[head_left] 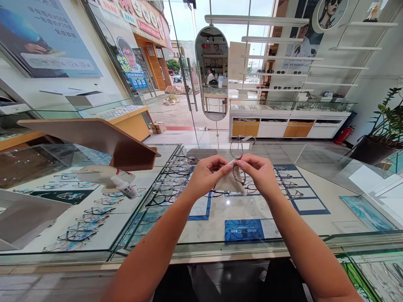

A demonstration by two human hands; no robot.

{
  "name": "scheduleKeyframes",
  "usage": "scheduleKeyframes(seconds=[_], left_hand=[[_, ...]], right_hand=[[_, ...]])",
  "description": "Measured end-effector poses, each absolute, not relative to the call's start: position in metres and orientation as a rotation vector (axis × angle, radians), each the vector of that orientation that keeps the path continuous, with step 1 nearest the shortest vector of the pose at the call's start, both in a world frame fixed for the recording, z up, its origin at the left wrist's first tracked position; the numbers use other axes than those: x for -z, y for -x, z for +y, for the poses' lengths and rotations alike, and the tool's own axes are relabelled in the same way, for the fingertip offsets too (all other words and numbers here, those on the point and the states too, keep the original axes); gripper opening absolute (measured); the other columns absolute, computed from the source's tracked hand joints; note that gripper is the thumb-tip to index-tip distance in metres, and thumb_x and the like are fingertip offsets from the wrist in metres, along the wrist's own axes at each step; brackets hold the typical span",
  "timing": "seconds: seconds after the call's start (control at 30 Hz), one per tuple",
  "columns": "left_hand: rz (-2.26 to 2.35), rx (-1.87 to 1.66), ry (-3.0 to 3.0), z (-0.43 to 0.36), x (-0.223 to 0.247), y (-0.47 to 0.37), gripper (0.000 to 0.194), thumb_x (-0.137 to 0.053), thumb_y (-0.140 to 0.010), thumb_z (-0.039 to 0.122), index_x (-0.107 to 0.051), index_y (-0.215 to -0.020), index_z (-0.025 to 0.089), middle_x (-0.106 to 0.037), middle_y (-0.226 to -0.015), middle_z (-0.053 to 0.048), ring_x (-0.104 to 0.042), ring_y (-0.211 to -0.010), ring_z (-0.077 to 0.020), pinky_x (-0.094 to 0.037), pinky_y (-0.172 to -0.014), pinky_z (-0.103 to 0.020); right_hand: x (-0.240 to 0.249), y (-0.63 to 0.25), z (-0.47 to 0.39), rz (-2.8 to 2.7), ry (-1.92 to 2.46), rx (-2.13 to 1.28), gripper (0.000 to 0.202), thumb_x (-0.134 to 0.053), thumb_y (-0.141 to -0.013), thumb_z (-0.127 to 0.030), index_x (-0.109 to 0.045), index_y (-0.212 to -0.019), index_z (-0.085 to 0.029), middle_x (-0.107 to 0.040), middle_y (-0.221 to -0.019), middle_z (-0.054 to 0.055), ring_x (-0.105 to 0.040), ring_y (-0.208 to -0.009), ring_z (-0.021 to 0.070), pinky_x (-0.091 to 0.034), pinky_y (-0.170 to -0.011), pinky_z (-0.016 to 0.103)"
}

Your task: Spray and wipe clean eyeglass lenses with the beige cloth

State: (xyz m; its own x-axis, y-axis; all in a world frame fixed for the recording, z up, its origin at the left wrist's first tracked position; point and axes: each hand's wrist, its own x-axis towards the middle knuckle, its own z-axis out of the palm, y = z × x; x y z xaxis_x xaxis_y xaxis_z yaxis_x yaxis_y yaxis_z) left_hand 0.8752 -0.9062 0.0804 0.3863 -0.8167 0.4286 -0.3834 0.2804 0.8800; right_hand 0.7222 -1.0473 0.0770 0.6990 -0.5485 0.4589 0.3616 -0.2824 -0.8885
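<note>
Hands meet at frame centre above the glass display counter. Left hand pinches a beige cleaning cloth against a lens of the thin-rimmed eyeglasses; right hand grips the frame. Spray bottle lies on the glass at left, well apart.

1. Bright daylight pours in through the glass shopfront; the sky there is washed out.
2. The glass worktop carries pale reflections and a small glare spot.
3. Wide-angle distortion bends lines at the edges; focus stays sharp overall.
</note>
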Motion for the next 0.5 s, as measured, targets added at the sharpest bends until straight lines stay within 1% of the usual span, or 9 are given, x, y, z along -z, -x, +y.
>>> scheduleKeyframes(seconds=[0.17,0.33,0.43,0.5], left_hand=[[-1.278,0.426,-1.351,-0.9045,-0.0828,-0.8739,0.040,-0.082,-0.095,0.057,-0.070,-0.087,0.019,-0.065,-0.080,-0.001,-0.055,-0.069,-0.0139,-0.043,-0.063,-0.025],[-1.328,0.419,-1.340,-0.9039,-0.0814,-0.8748,0.037,-0.076,-0.099,0.055,-0.071,-0.089,0.019,-0.066,-0.084,-0.004,-0.057,-0.076,-0.0166,-0.046,-0.069,-0.027],[-1.261,0.392,-1.333,-0.9043,-0.0815,-0.8743,0.037,-0.076,-0.098,0.052,-0.068,-0.085,0.019,-0.061,-0.078,-0.001,-0.051,-0.071,-0.0145,-0.041,-0.064,-0.026],[-1.195,0.346,-1.323,-0.9053,-0.0823,-0.8743,0.037,-0.079,-0.095,0.051,-0.064,-0.081,0.019,-0.057,-0.075,0.001,-0.048,-0.069,-0.0136,-0.039,-0.063,-0.026]], right_hand=[[-0.0823,-0.7205,-1.0432,0.158,1.667,0.866,0.036,-0.092,-0.083,-0.058,-0.082,-0.078,-0.024,-0.076,-0.087,0.004,-0.065,-0.087,0.0224,-0.051,-0.087,0.039],[-0.0835,-0.7201,-1.0425,0.152,1.640,0.780,0.040,-0.090,-0.082,-0.063,-0.082,-0.077,-0.024,-0.075,-0.083,0.003,-0.063,-0.083,0.0216,-0.050,-0.084,0.038],[-0.0820,-0.7211,-1.0436,0.158,1.599,0.776,0.037,-0.090,-0.083,-0.061,-0.083,-0.079,-0.024,-0.073,-0.084,0.003,-0.061,-0.084,0.0212,-0.050,-0.081,0.036],[-0.0804,-0.7222,-1.0451,0.162,1.554,0.796,0.033,-0.090,-0.084,-0.057,-0.084,-0.080,-0.025,-0.074,-0.086,0.003,-0.063,-0.088,0.0220,-0.051,-0.083,0.036]])
